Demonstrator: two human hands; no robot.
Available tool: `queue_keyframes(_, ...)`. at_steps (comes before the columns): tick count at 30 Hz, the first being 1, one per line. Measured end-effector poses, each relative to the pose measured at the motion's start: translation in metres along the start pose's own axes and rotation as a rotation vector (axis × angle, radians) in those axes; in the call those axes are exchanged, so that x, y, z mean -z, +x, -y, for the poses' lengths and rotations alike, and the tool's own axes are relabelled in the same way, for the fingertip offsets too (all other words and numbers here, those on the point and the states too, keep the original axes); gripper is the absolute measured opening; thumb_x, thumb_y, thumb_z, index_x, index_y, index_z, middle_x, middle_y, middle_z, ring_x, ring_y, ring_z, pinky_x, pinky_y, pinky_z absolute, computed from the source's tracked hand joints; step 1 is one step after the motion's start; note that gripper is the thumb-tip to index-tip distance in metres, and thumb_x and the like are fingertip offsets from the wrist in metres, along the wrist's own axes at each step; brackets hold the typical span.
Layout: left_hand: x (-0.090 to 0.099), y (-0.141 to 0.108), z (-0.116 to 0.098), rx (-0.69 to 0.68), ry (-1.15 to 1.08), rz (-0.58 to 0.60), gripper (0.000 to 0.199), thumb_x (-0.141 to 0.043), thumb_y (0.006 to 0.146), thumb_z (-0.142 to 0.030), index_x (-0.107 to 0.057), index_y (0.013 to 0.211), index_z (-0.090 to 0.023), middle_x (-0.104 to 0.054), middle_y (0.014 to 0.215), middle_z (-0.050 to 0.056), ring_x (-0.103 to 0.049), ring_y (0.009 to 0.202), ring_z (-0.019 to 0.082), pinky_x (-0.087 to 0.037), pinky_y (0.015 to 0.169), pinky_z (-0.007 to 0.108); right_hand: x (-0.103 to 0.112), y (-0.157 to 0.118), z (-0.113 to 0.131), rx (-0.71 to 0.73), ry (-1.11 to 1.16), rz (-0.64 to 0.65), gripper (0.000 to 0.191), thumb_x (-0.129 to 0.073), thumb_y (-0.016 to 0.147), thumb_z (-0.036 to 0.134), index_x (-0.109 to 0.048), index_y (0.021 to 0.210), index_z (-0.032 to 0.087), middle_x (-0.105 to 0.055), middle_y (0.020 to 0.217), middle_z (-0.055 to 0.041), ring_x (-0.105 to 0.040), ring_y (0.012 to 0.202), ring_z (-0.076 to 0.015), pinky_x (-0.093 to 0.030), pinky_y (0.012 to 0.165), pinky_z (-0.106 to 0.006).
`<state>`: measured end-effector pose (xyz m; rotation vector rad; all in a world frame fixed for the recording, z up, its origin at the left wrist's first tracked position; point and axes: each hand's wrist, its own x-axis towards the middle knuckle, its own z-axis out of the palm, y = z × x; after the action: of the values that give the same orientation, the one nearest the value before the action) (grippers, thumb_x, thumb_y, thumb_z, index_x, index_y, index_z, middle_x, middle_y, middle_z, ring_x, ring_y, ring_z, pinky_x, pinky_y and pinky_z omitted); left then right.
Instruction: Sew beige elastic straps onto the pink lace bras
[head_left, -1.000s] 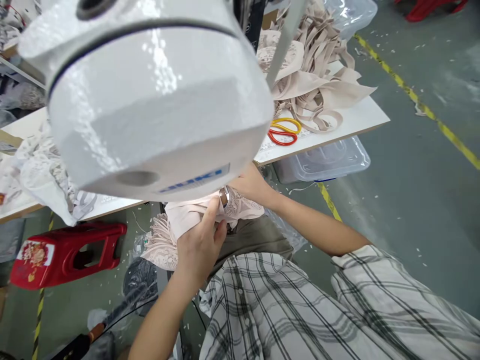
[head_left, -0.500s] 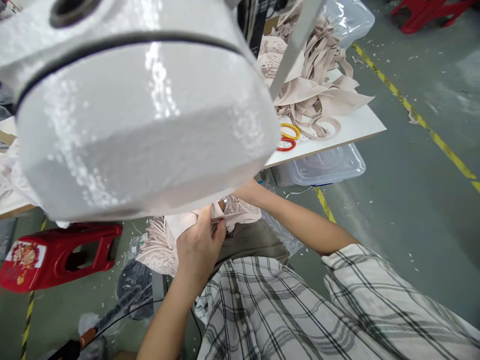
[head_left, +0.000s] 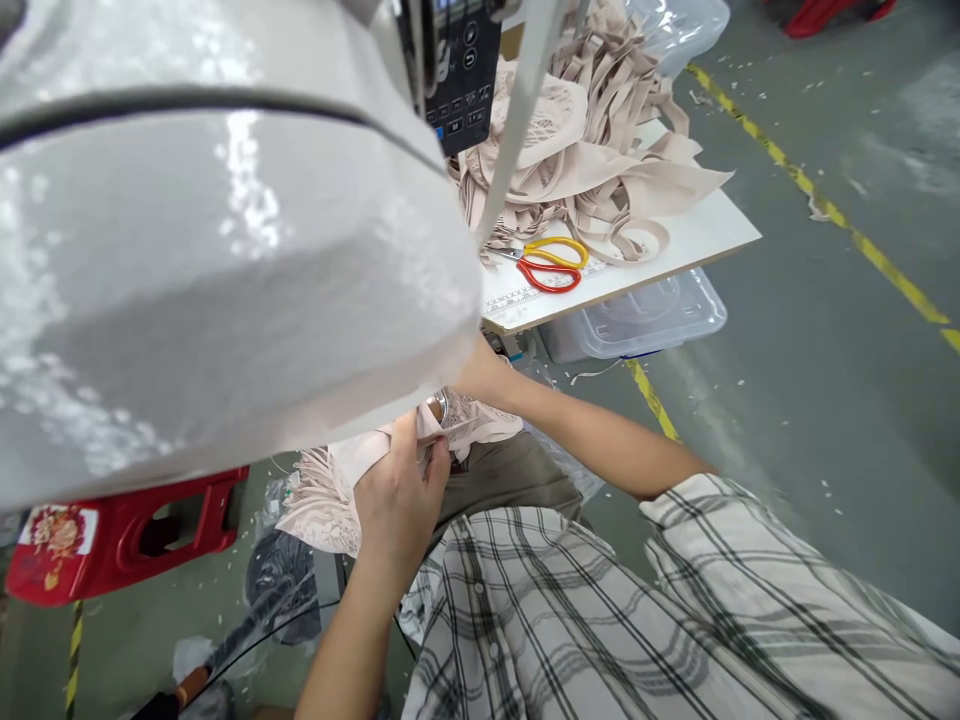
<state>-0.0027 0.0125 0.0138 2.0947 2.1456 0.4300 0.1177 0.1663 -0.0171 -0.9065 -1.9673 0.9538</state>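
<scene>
A pale pink lace garment piece [head_left: 491, 418] lies over my lap, under the big white sewing machine head [head_left: 247, 290]. My left hand [head_left: 397, 490] grips the fabric's near edge, thumb and fingers closed on it; some fingertips are tucked behind cloth and machine. On the far side, my right hand [head_left: 480, 375] reaches in beside the same fabric, its fingers hidden by the machine head. Between the hands a small shiny metal part [head_left: 439, 405] shows. Gathered lace [head_left: 322, 505] hangs down left of my left hand.
Yellow-and-red-handled scissors [head_left: 551, 265] lie on the white table [head_left: 712, 225] beside heaped pink fabric strips [head_left: 615, 110]. A control panel [head_left: 465, 95] stands behind the machine. Below are a clear plastic bin [head_left: 652, 315] and, at left, a red stool [head_left: 127, 535].
The view has shifted, so the machine head sits further left and the scissors and control panel show more. Both hands stay at the fabric in nearly the same pose.
</scene>
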Motion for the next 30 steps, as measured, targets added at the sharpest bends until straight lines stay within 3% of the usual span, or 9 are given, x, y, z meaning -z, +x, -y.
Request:
queue_keyframes(7, -0.001, -0.002, -0.008, 0.003, -0.019, 0.014, 0.061, -0.057, 0.094, -0.037, -0.039, 0.150, -0.021, -0.078, 0.097, 0.008, -0.071, 0.071, 0.020, -0.047, 0.057, 0.027, 0.001, 0.001, -0.005, 0.003, 0.086, -0.116, 0.022, -0.055, 0.087, 0.026, -0.062, 0.106, 0.019, -0.064, 0.109, -0.0086, -0.057, 0.096, -0.0215, -0.049, 0.087, -0.035)
queue_keyframes(13, 0.002, -0.005, -0.002, 0.010, 0.050, 0.012, 0.061, -0.055, 0.095, -0.038, -0.039, 0.150, -0.020, -0.078, 0.090, 0.008, -0.067, 0.060, 0.019, -0.043, 0.052, 0.027, -0.007, -0.012, -0.010, -0.071, 0.367, -0.200, 0.032, -0.060, 0.090, 0.034, -0.056, 0.118, 0.021, -0.056, 0.121, -0.0061, -0.049, 0.066, -0.0082, -0.046, 0.066, -0.025)
queue_keyframes(16, 0.004, -0.004, -0.003, 0.009, 0.062, 0.037, 0.062, -0.055, 0.095, -0.038, -0.037, 0.152, -0.019, -0.078, 0.092, 0.008, -0.067, 0.059, 0.018, -0.041, 0.049, 0.026, -0.008, -0.024, -0.012, -0.145, 0.472, -0.248, 0.032, -0.059, 0.092, 0.039, -0.052, 0.118, 0.022, -0.057, 0.118, -0.0052, -0.051, 0.069, -0.0075, -0.046, 0.066, -0.023)
queue_keyframes(20, 0.003, -0.004, -0.006, -0.032, 0.031, 0.015, 0.062, -0.058, 0.094, -0.037, -0.040, 0.151, -0.020, -0.076, 0.108, 0.011, -0.072, 0.074, 0.020, -0.045, 0.054, 0.024, -0.004, -0.042, -0.010, -0.237, 0.540, -0.272, 0.030, -0.061, 0.092, 0.039, -0.053, 0.114, 0.020, -0.059, 0.101, -0.0016, -0.051, 0.072, -0.0088, -0.046, 0.070, -0.023)
queue_keyframes(26, -0.006, -0.012, 0.007, 0.013, 0.022, -0.058, 0.076, -0.061, 0.091, -0.044, -0.029, 0.155, -0.018, -0.066, 0.132, 0.019, -0.072, 0.102, 0.031, -0.058, 0.073, 0.035, -0.004, -0.062, -0.002, -0.292, 0.608, -0.208, 0.023, -0.061, 0.092, 0.038, -0.057, 0.108, 0.021, -0.059, 0.098, -0.0024, -0.057, 0.090, -0.0131, -0.048, 0.081, -0.026)
queue_keyframes(30, -0.013, -0.016, 0.011, 0.004, -0.028, -0.163, 0.095, -0.066, 0.087, -0.051, -0.018, 0.158, -0.012, -0.047, 0.150, 0.026, -0.058, 0.129, 0.038, -0.056, 0.094, 0.045, -0.003, -0.071, 0.004, -0.318, 0.602, -0.142, 0.025, -0.061, 0.092, 0.039, -0.057, 0.109, 0.022, -0.060, 0.099, -0.0029, -0.058, 0.092, -0.0144, -0.049, 0.082, -0.028)
